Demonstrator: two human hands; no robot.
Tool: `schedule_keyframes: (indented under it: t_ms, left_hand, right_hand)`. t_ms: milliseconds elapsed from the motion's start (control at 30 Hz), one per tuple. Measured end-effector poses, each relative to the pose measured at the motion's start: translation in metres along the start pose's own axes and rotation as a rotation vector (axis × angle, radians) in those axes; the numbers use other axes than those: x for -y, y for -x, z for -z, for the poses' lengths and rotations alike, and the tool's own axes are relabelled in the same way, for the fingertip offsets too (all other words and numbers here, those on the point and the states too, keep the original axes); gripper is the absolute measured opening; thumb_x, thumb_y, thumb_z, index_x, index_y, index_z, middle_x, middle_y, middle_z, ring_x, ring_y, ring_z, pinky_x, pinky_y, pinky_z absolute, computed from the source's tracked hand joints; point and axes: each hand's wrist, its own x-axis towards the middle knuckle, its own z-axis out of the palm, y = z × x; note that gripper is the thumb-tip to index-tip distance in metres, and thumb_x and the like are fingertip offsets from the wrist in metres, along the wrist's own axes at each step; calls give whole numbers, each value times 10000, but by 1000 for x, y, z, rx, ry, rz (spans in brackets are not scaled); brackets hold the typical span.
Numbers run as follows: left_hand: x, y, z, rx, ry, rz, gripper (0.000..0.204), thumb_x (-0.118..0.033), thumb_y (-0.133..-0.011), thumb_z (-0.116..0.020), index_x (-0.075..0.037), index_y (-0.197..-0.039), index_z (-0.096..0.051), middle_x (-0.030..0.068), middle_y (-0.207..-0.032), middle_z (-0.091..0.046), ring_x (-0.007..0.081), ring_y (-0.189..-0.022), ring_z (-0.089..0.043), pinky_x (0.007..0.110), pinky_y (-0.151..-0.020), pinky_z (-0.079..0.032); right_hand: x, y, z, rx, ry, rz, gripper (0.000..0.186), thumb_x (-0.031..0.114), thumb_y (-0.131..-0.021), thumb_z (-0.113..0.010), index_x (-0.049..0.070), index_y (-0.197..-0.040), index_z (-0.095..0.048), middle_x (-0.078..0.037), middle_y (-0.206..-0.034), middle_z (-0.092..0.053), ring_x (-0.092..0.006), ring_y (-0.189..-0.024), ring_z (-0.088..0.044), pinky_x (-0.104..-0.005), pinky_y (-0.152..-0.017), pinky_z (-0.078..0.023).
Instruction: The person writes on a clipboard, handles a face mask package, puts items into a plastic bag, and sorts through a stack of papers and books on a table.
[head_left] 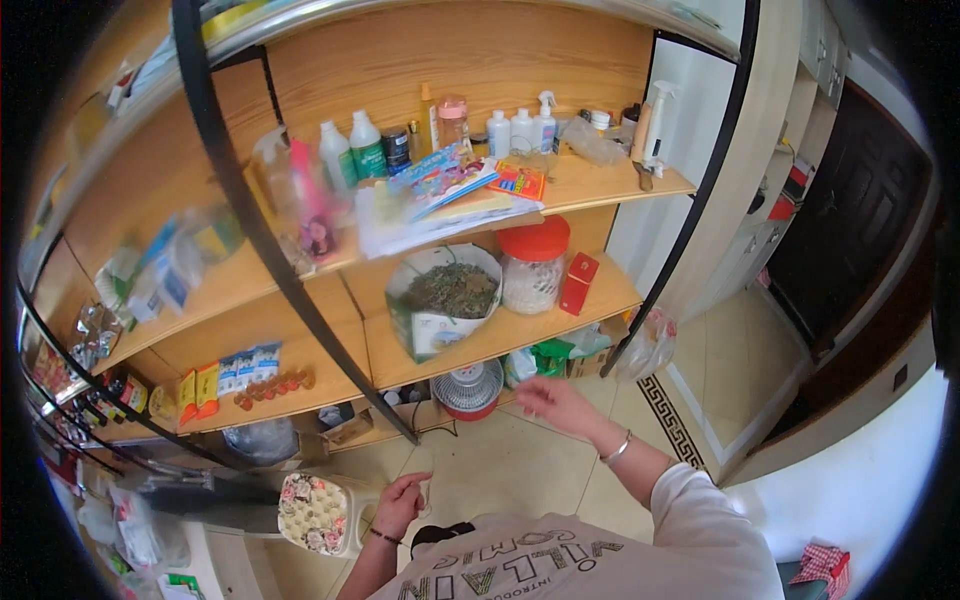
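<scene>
My right hand (pixel 560 402) reaches forward over the floor, just in front of the lower shelves. Its fingers are loosely bent and apart, and nothing shows in them. Nearest to it are a round fan-like appliance (pixel 468 385) with a grille and red base, and a green plastic bag (pixel 551 358) on the bottom level. Low at my left side, my left hand (pixel 400 502) has its index finger stretched out and the others partly curled, with no object visible in it. Beside that hand stands a stool with a flowered cushion (pixel 312 512).
Above are a white bag of dried herbs (pixel 452 290), a red-lidded jar (pixel 533 270) and a red box (pixel 578 284). Bottles (pixel 367 148) and colourful books (pixel 450 180) crowd the upper shelf. A black shelf post (pixel 300 300) slants between. A dark door (pixel 845 200) is at right.
</scene>
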Motion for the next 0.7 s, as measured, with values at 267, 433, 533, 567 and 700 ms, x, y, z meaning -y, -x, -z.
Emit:
schedule_keyframes:
  t_ms: [267,433,533,567,700]
  left_hand:
    - [-25,-70,26,-119,-38,59,215,-112,-876,-464,-69,-1005,-630,-1,-559,-521,50,-461,-417,189,-431,-327]
    - [-60,-130,39,-146,8,9,209,-113,-876,-469,-59,-1006,-625,7,-563,-526,52,-474,-433,189,-438,-337]
    - [-83,-158,30,-112,-75,66,211,-117,-875,-472,-54,-1011,-621,8,-570,-530,55,-483,-442,193,-446,-349]
    - [-87,-166,27,-105,-78,66,211,-117,-875,-472,-54,-1011,-621,8,-570,-530,55,-483,-442,193,-446,-349]
    - [-91,-186,19,-98,-164,13,209,-102,-868,-473,-51,-1012,-617,9,-580,-534,59,-491,-454,199,-466,-368]
  right_hand:
    - [56,-179,136,-487,219,342,182,115,-818,-598,-7,-953,-587,-87,-754,-617,-140,-672,-586,-269,-617,-473]
    - [77,-275,178,-558,502,195,295,226,-795,-630,-18,-956,-590,-169,-868,-609,-270,-785,-594,-362,-707,-473]
    - [82,-320,185,-548,740,307,472,394,-783,-613,-14,-1018,-590,-211,-982,-593,-337,-925,-566,-391,-800,-450]
    - [75,-336,187,-472,861,310,533,439,-776,-600,-12,-1059,-572,-223,-1006,-586,-340,-955,-557,-379,-815,-449]
    - [74,-367,206,-81,978,154,668,524,-763,-560,-10,-1161,-504,-258,-1000,-585,-350,-963,-564,-384,-823,-459]
